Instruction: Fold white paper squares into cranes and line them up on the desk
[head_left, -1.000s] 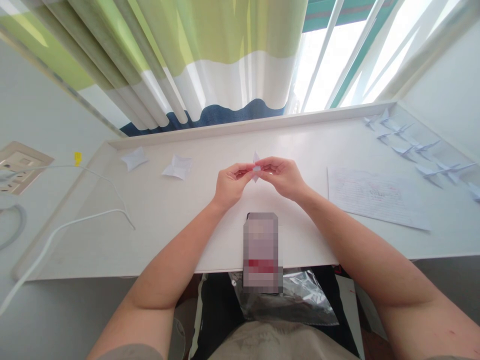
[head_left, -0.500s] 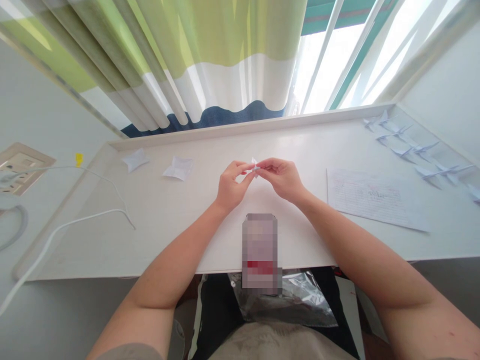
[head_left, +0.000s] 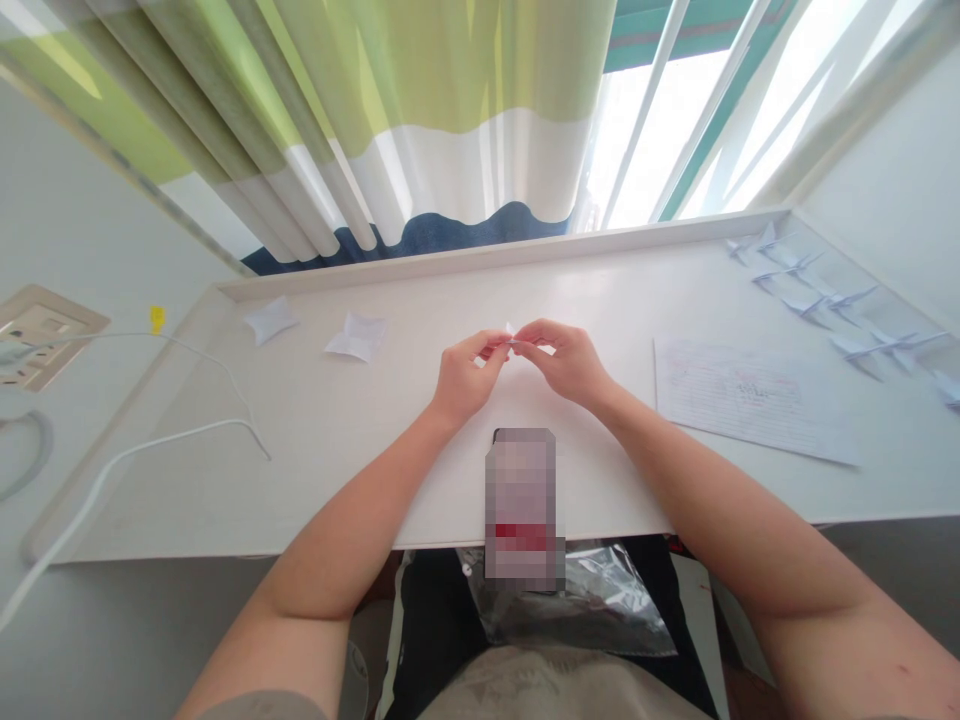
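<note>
A small folded piece of white paper (head_left: 510, 328) sits right between the person's fingertips, out over the middle of the desk (head_left: 450, 480). Only a pale tip shows above the fingers and a sliver below; the hands hide the rest, so I can't make out its full shape.

The left hand (head_left: 463, 375) pinches it from one side, thumb and forefinger pressed together on the paper. The right hand (head_left: 564, 358) pinches it from the other side in the same way, its fingertips touching or almost touching the left ones.

Over by the left hand lie two opened-out, creased papers, the nearer one (head_left: 358, 337) just beside it and the farther one (head_left: 271, 320) close to the desk's back corner. To the right of the right hand, a flat sheet with writing (head_left: 742, 400) lies near the forearm, and beyond it a cluster of pointed folded papers (head_left: 825, 302) runs along the right wall.

Between the forearms, a dark-edged rectangular object (head_left: 521, 490), blurred over, crosses the line of the desk's front edge. A clear plastic bag (head_left: 622, 605) lies on the lap below. A white cable (head_left: 172, 432) trails over the desk's left end. Nothing covers the pinched paper except the fingers themselves.
</note>
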